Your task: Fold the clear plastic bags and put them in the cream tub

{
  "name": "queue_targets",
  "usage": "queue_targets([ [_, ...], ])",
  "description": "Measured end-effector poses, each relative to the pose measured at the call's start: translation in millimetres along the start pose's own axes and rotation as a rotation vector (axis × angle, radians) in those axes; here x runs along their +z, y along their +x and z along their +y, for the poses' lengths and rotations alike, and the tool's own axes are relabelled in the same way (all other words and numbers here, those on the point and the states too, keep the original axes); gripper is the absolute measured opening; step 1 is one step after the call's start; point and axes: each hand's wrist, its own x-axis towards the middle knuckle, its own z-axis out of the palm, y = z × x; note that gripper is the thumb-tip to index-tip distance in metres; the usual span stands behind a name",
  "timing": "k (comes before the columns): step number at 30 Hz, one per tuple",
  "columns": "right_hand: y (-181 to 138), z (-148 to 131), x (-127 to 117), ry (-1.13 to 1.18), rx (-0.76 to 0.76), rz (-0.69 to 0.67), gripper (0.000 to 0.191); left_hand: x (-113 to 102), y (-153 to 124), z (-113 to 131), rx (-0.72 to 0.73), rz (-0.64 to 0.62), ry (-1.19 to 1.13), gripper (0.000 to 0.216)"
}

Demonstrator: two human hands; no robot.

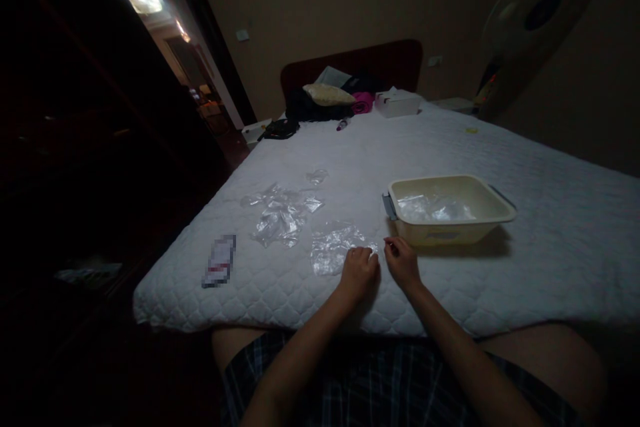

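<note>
A clear plastic bag (330,247) lies flat on the white quilted bed cover. At its lower right edge, my left hand (360,272) has its fingers curled down onto the film. Just to the right, my right hand (403,261) is closed in a pinch beside the bag's right edge; what sits between its fingertips is too faint to make out. Behind my right hand stands a cream plastic basin (440,235) with grey handles. Crumpled clear plastic (435,208) lies inside it. A loose pile of clear plastic bags (283,213) spreads out left of the flat bag.
A pixelated phone-like object (219,261) lies near the bed's left edge. One small piece of clear plastic (317,177) is farther back. Toward the headboard (395,60) are a white box (397,103), a pillow (329,95) and dark cloth. A fan (543,10) stands at right.
</note>
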Motion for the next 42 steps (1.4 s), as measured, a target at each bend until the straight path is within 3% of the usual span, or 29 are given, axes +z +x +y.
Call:
queue_targets([
  [6,-0.3,7.2,0.2,-0.024,0.06,0.065,0.019,17.8,19.6,14.0,-0.031,-0.134,0.072,0.007],
  [11,0.0,9.1,1.8,-0.011,0.054,0.074,0.018,8.3,17.1,7.5,-0.109,-0.189,-0.024,0.011],
  [14,-0.8,7.0,1.8,-0.033,0.014,0.049,0.018,-1.5,13.0,1.0,-0.257,-0.121,-0.152,0.014],
  [18,-4.5,-0.9,1.9,-0.119,-0.196,-0.067,0.02,-10.0,11.5,-12.9,-0.502,0.013,-0.346,0.019],
  [22,-8.5,-11.8,2.9,-0.226,-0.475,-0.241,0.024,-9.6,13.6,-29.2,-0.65,0.016,-0.421,0.021],
  [26,-8.3,-16.8,3.6,-0.277,-0.565,-0.319,0.033,-7.5,13.7,-36.1,-0.661,-0.006,-0.406,0.022],
  [37,-4.3,-16.9,6.7,-0.319,-0.578,-0.448,0.035,-13.4,12.9,-40.1,-0.69,-0.096,-0.131,0.023],
  [42,-3.1,-19.3,6.6,-0.355,-0.566,-0.471,0.032,-13.2,7.8,-46.0,-0.714,-0.041,-0.033,0.02],
])
